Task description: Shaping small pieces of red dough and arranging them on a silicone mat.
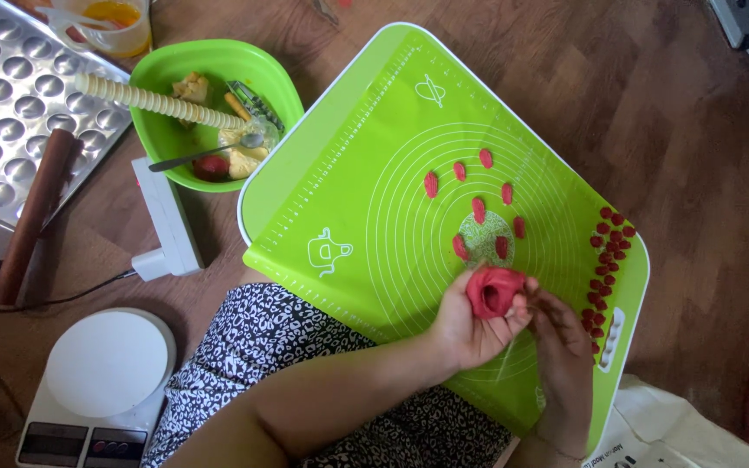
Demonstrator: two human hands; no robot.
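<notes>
My left hand (470, 325) cups a lump of red dough (493, 290) shaped like a small hollow flower, held just above the near part of a lime green silicone mat (366, 156). My right hand (561, 347) pinches the dough's right side with its fingertips. Several flat red dough petals (478, 208) lie in a loose ring on the mat's printed circles. A cluster of small red dough balls (607, 260) sits at the mat's right edge.
A green bowl (166, 139) with a ridged rolling pin (158, 102), spoon and scraps stands at the back left. A dimpled metal mould tray (2, 95), a wooden rolling pin (35, 212), a white power strip (165, 217) and a kitchen scale (106, 373) lie on the wooden floor.
</notes>
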